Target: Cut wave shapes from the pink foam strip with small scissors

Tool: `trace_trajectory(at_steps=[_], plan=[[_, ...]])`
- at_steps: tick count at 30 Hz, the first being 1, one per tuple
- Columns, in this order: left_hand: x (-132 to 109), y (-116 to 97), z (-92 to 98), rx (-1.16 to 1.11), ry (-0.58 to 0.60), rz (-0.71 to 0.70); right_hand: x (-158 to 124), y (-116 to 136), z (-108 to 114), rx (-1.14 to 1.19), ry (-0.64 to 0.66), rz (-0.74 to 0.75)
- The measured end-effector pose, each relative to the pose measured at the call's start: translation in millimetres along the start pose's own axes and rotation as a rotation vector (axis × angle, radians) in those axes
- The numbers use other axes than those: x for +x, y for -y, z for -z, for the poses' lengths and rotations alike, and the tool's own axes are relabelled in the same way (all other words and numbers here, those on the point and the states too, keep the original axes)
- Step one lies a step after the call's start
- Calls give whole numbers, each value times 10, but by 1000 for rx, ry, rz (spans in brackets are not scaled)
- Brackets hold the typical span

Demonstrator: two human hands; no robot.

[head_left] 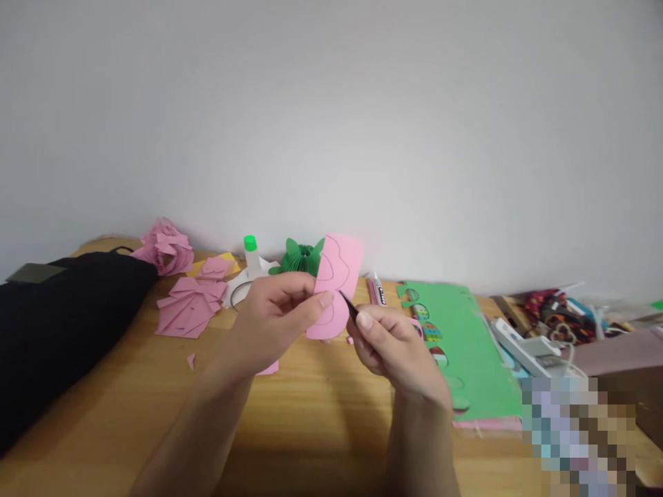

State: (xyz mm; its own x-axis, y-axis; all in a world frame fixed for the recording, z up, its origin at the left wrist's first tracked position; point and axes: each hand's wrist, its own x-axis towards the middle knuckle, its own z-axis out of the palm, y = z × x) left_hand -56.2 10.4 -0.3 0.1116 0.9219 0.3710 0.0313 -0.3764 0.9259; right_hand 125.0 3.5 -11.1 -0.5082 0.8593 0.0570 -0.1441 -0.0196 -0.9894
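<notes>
While left fingers pinch paper, tool meets edge.

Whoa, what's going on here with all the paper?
A person's left hand holds up a pink paper piece with curved lines drawn on it. The right hand holds a thin dark tool at its edge. On the wooden table sit pink scraps, a glue bottle and a green sheet.

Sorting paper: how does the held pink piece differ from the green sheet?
The pink piece stands upright in the left hand, the right hand holding a dark tool to it; the green sheet lies flat on the table. The pink piece is far smaller than the green sheet. The pink piece bears drawn curves; the green sheet has cut-out holes. Both are coloured paper.
</notes>
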Motion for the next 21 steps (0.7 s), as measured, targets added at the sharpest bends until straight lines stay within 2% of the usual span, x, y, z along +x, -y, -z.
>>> trace_trajectory(at_steps=[6,14,21], plan=[[-16,-35,-9,-59,28,12,-23,6,-4,1,-3,-9],[-15,-50,-10,-22,77,37,-16,12,0,-26,1,3],[-26,-52,-15,26,64,10,-46,14,11,-20,5,3]])
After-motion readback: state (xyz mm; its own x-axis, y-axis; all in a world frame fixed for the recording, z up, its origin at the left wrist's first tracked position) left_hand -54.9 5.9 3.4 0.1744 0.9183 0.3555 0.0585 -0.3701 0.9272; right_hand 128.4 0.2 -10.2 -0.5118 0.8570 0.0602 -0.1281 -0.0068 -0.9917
